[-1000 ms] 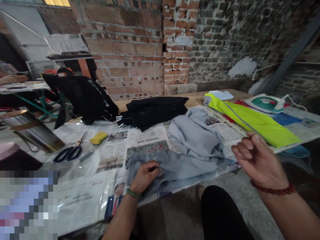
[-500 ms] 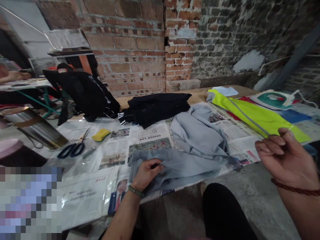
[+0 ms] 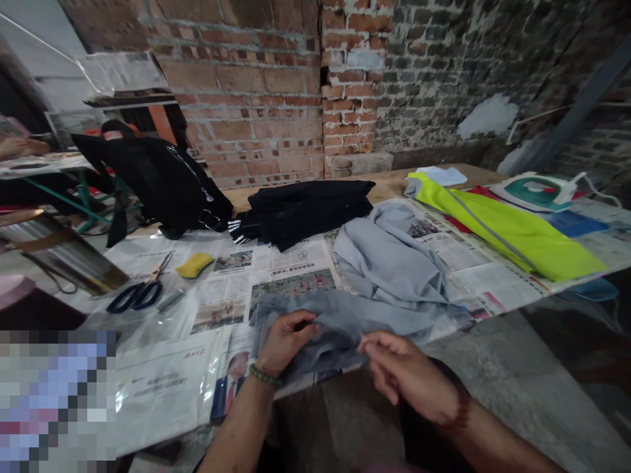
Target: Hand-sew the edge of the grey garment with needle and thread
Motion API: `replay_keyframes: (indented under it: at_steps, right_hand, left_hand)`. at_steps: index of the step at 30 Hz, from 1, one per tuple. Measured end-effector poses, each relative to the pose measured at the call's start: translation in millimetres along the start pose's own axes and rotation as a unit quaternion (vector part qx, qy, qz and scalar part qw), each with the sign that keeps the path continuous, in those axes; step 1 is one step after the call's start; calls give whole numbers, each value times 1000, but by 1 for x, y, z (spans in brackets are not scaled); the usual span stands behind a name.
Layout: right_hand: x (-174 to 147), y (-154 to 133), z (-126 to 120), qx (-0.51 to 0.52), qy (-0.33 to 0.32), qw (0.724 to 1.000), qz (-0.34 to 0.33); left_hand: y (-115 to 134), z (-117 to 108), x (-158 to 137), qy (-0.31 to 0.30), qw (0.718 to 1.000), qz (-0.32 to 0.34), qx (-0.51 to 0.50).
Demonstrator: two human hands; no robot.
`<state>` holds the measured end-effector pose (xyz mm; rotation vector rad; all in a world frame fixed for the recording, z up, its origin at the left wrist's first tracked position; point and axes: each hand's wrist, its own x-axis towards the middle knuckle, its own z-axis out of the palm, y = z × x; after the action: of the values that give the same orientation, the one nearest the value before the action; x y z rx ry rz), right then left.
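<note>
Hands (image 3: 284, 345) (image 3: 409, 376) at grey cloth (image 3: 365, 309), its near part running left to right

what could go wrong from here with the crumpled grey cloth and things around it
The crumpled grey cloth under the bare left hand lies at the near edge of the newspaper-covered table, so a tug might drag it off. The white-and-green iron sits close to the long neon-yellow cloth; if hot, which the picture doesn't show, it might scorch it.
</note>
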<state>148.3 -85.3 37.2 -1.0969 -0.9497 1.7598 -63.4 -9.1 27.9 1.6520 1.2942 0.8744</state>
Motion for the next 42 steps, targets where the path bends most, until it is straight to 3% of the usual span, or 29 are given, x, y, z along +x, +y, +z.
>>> replay_keyframes:
  at_steps: [3, 6, 19, 42]
  right_hand:
    - [15, 13, 32, -14, -38, 998, 42]
    - [27, 13, 43, -16, -26, 999, 31]
    - [42, 12, 42, -15, 7, 999, 31]
    - [44, 7, 46, -2, 15, 999, 37]
  left_hand:
    - [1, 0, 0, 3, 1000, 3, 4]
    - [1, 1, 0, 11, 1000, 12, -7]
    - [1, 2, 1, 21, 1000, 8, 0]
    - [3, 0, 2, 24, 999, 41, 9]
